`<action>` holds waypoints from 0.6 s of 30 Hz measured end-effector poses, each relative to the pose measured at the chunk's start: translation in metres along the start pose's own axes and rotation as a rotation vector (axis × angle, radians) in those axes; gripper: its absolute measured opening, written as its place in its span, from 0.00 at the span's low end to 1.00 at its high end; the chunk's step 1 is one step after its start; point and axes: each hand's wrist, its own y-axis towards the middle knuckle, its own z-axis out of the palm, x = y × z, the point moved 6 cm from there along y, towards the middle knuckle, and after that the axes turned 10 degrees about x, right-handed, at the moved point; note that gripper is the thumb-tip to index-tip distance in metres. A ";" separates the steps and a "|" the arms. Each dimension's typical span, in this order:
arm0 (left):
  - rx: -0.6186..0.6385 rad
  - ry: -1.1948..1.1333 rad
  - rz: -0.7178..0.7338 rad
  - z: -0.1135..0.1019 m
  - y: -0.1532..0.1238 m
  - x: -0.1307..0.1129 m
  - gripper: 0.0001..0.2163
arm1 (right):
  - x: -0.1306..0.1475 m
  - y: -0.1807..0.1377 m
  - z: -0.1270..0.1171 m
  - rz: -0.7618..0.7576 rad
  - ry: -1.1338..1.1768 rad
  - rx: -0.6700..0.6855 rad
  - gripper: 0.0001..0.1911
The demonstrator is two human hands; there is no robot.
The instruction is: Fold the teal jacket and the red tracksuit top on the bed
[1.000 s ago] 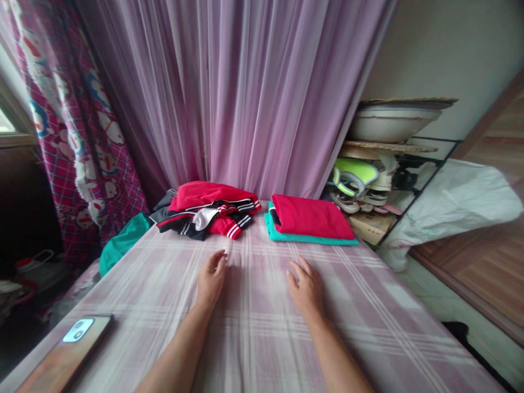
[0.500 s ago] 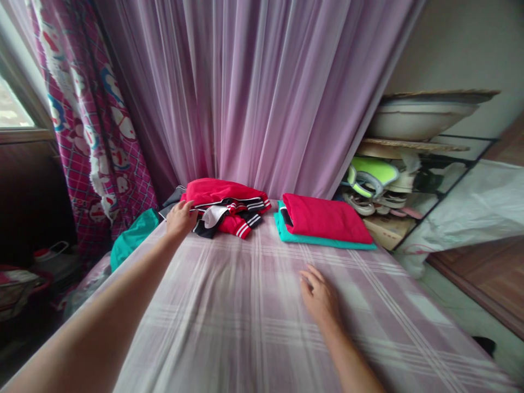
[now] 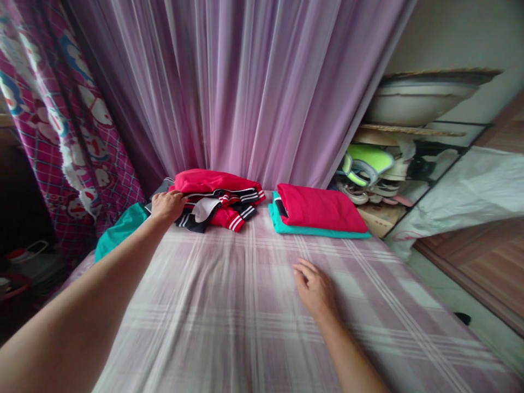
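My left hand (image 3: 168, 206) reaches to the far left of the bed, its fingers closed on the left edge of a crumpled red jacket (image 3: 216, 180) with black-and-white striped trim. Dark cloth and a pale grey patch of fabric (image 3: 204, 208) show in the same heap; my fingertips are partly lost against the cloth. Resting over the checked bedsheet (image 3: 229, 295), my right hand (image 3: 315, 286) holds nothing, its fingers loosely bent and the thumb apart. Beyond it lies a folded red garment (image 3: 321, 206) on top of a folded teal garment (image 3: 323, 233).
Teal cloth (image 3: 120, 229) hangs at the bed's left edge. A purple curtain (image 3: 245, 87) runs behind the bed, with a patterned curtain (image 3: 85, 136) at left. On the right, a rack carries a basin (image 3: 417, 103), a lime-green visor (image 3: 370, 161) and shoes (image 3: 385, 188).
The view has shifted slightly right and down. My left hand has come onto the red jacket's edge and its fingers have closed there. My right hand stays nearly in place on the bed.
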 end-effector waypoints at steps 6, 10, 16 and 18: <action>-0.044 0.033 -0.067 -0.032 -0.007 -0.015 0.21 | 0.002 0.001 0.000 0.007 0.004 -0.017 0.17; 0.006 0.041 -0.090 -0.029 -0.006 -0.022 0.22 | 0.012 -0.001 -0.006 0.042 -0.002 -0.076 0.18; 0.009 0.066 -0.024 -0.029 -0.017 -0.033 0.21 | 0.015 0.001 -0.009 0.051 0.031 -0.085 0.18; -0.036 0.045 0.040 -0.032 -0.036 -0.041 0.20 | 0.013 0.002 -0.009 0.057 0.047 -0.085 0.17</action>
